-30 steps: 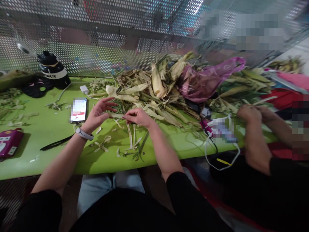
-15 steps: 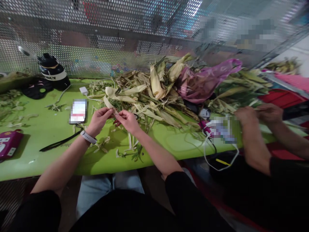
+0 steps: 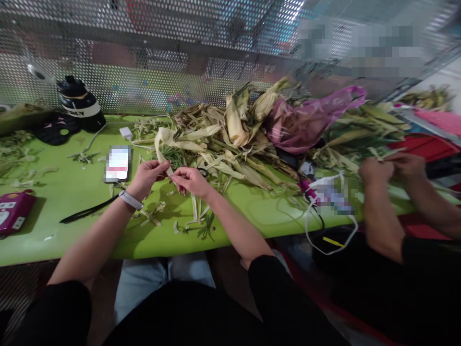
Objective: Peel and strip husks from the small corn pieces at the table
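A pale strip of corn husk [image 3: 162, 149] runs up and away from between my two hands. My left hand [image 3: 149, 178], with a white watch band on its wrist, pinches the strip near its lower part. Thumb and fingers of my right hand [image 3: 190, 182] close on the strip's lower end, a short way to the right. Just beyond my hands lies a heap of dried corn husks [image 3: 237, 168], with green shreds beneath the strip. Small husk scraps [image 3: 153, 215] are scattered on the green table [image 3: 151, 245] below my hands.
A phone [image 3: 118, 163] with a black strap lies left of my hands. Farther left are a black bottle [image 3: 81, 108] and a purple box [image 3: 16, 211]. A pink plastic bag [image 3: 298, 122] sits behind the husks. At right, a co-worker's hands [image 3: 391, 170] hold a husk strip near white cables [image 3: 306, 226].
My hands have moved slightly apart along the husk strip, and more of it shows between them. The co-worker's hands have shifted a little to the right, with a pale strip now showing above them.
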Tool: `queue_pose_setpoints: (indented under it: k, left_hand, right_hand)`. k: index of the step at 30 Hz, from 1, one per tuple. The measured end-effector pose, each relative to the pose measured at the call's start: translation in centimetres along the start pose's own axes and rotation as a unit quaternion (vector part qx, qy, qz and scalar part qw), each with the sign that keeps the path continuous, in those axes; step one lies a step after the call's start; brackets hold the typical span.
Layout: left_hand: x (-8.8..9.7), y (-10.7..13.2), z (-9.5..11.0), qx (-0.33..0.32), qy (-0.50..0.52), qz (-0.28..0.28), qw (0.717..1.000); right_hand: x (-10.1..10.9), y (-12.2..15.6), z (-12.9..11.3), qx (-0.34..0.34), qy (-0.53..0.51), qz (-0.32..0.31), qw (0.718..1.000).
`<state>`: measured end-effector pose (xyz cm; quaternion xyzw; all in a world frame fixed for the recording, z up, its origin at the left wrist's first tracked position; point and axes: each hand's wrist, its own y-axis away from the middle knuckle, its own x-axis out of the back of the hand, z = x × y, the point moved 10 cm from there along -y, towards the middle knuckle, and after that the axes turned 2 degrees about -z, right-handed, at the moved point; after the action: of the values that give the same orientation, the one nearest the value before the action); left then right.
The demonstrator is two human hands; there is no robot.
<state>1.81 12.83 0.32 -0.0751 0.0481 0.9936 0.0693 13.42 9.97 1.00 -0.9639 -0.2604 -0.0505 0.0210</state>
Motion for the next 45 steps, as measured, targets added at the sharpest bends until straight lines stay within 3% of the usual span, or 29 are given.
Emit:
queue_pose_setpoints:
  k: [3, 6, 8, 13, 16, 20, 27, 31, 35, 40, 45]
  left_hand:
    - [0.8, -0.3, -0.5, 0.038, -0.001, 0.011, 0.999]
    - [0.5, -0.1, -0.7, 0.059, -0.006, -0.009, 0.998]
    - [0.0, 0.2, -0.8, 0.070, -0.011, -0.025, 0.997]
    - [-1.1, 0.9, -0.9, 0.077, -0.015, -0.051, 0.996]
    - [-1.4, 0.9, -1.1, 0.079, -0.011, -0.056, 0.995]
    - [-1.6, 1.0, -0.9, 0.069, -0.016, -0.047, 0.996]
    - [-1.9, 1.1, -0.9, 0.060, 0.011, -0.047, 0.997]
    - [-2.3, 1.1, -0.9, 0.054, 0.037, -0.078, 0.995]
    - [-2.8, 1.1, -1.1, 0.063, 0.075, -0.120, 0.988]
    - [-3.2, 1.1, -1.2, 0.073, 0.089, -0.139, 0.984]
    - [-2.8, 1.1, -0.9, 0.076, 0.068, -0.129, 0.986]
  right_hand:
    - [1.0, 0.7, -1.7, 0.039, 0.015, 0.003, 0.999]
    - [2.6, 1.5, -4.0, 0.134, 0.090, 0.056, 0.985]
    - [2.5, 1.8, -5.0, 0.199, 0.154, 0.062, 0.966]
    - [2.1, 1.6, -5.1, 0.268, 0.211, 0.079, 0.937]
    - [2.5, 1.3, -4.6, 0.260, 0.195, 0.100, 0.940]
    - [2.5, 0.4, -3.1, 0.193, 0.158, 0.082, 0.965]
    - [3.6, -0.2, -0.5, 0.114, 0.079, 0.126, 0.982]
    - [4.1, -0.2, -0.2, 0.103, 0.031, 0.144, 0.984]
    - [3.6, -0.1, -0.8, 0.096, 0.004, 0.115, 0.989]
    - [3.3, 0.7, -2.3, 0.136, 0.023, 0.081, 0.987]
    - [3.3, 2.0, -5.1, 0.238, 0.163, 0.082, 0.954]
